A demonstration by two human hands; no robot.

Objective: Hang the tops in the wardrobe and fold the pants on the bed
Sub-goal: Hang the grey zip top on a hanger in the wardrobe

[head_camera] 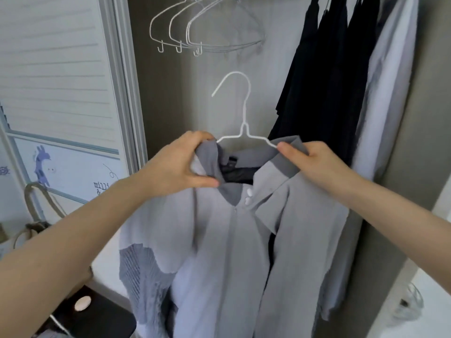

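A light grey collared shirt (219,240) hangs in front of me on a white wire hanger (244,113), whose hook points up and left, free of any rail. My left hand (180,164) grips the left side of the collar. My right hand (310,162) pinches the right side of the collar, right where the hanger's arm ends. The hanger's lower part is hidden inside the shirt. Behind them is the open wardrobe.
Three empty white hangers (195,28) hang at the top of the wardrobe. Dark garments (324,76) and a pale shirt (388,93) hang to the right. A white slatted door (56,69) stands at the left, a black item (97,313) low left.
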